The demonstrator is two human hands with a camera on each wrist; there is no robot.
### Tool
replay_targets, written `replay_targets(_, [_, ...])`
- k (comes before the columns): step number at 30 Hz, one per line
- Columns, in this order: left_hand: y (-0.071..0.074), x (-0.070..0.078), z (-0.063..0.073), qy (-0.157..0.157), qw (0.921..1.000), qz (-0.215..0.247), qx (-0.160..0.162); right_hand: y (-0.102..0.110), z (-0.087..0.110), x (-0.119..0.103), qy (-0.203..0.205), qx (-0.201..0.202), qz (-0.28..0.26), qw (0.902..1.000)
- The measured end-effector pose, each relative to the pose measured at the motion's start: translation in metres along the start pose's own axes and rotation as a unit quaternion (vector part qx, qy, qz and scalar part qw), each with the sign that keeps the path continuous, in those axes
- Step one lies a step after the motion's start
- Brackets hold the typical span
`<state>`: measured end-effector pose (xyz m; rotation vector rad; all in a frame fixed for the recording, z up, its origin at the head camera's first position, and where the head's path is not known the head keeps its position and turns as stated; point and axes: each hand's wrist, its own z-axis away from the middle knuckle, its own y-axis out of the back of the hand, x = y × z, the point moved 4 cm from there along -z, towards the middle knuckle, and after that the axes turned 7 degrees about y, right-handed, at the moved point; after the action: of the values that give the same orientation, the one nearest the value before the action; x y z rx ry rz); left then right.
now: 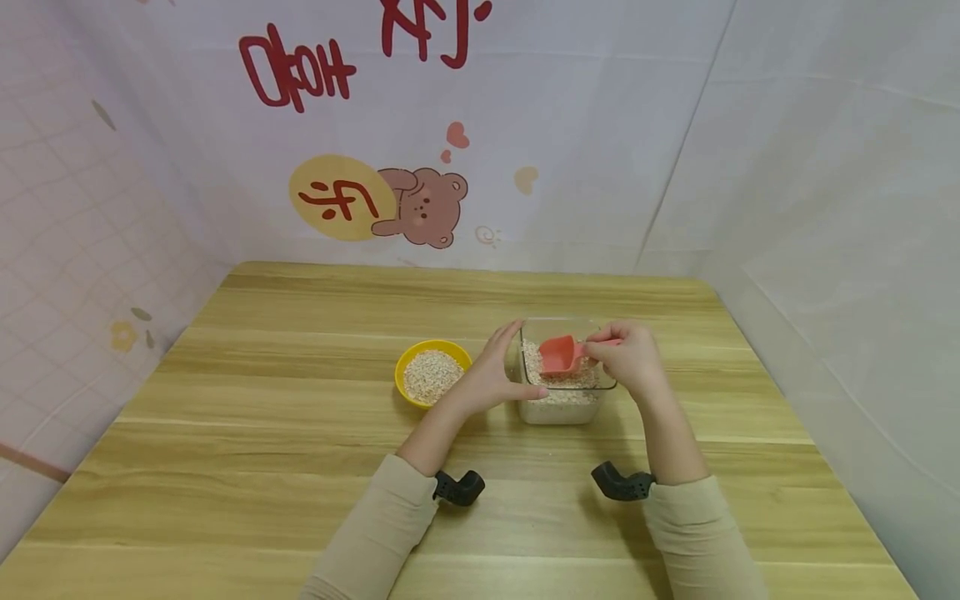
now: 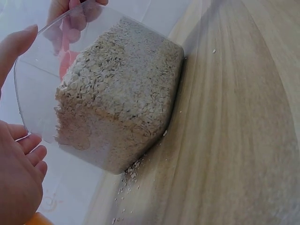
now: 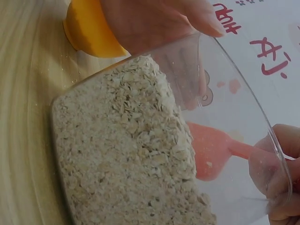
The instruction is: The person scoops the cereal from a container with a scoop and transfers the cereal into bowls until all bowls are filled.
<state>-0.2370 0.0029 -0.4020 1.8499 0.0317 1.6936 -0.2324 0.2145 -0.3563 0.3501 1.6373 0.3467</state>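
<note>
A clear square container (image 1: 570, 388) holds rolled oats (image 3: 122, 154), heaped unevenly inside. My left hand (image 1: 491, 371) spans its left side, thumb on the near rim and fingers by the far left corner. My right hand (image 1: 626, 354) pinches the handle of a pink scoop (image 1: 558, 354) over the right side of the rim. Down inside the container, the scoop's bowl meets the surface of the oats; I see no heap of oats in it. Left of the container sits a yellow bowl (image 1: 401, 385) with oats (image 1: 432, 375) in it, close to my left forearm.
A wood-grain table (image 1: 262, 417) carries everything. Loose oat flakes (image 2: 133, 173) lie beside the container's base. Printed white cloth (image 1: 585, 100) hangs behind and at both sides of the table. Black curved mounts (image 1: 461, 489) stick out from both wrists.
</note>
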Motion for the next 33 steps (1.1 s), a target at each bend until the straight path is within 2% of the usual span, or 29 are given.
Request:
replay_targets(5, [-0.001, 0.001, -0.001, 0.001, 1.0, 0.006, 0.001, -0.004, 0.003, -0.006, -0.003, 0.003, 0.026, 0.9997])
replay_targets(13, [-0.002, 0.002, 0.0, -0.006, 0.9999, 0.009, 0.003, -0.009, 0.005, -0.009, -0.011, 0.007, 0.021, 0.9997])
replay_targets(23, [-0.003, 0.002, 0.0, -0.006, 0.9998, 0.019, 0.002, -0.008, 0.003, -0.004, -0.04, 0.011, -0.02, 0.999])
replay_targets(33, [-0.002, 0.001, 0.001, -0.01, 0.9999, 0.011, 0.008, -0.004, 0.0, 0.003, -0.042, 0.025, -0.057, 0.9972])
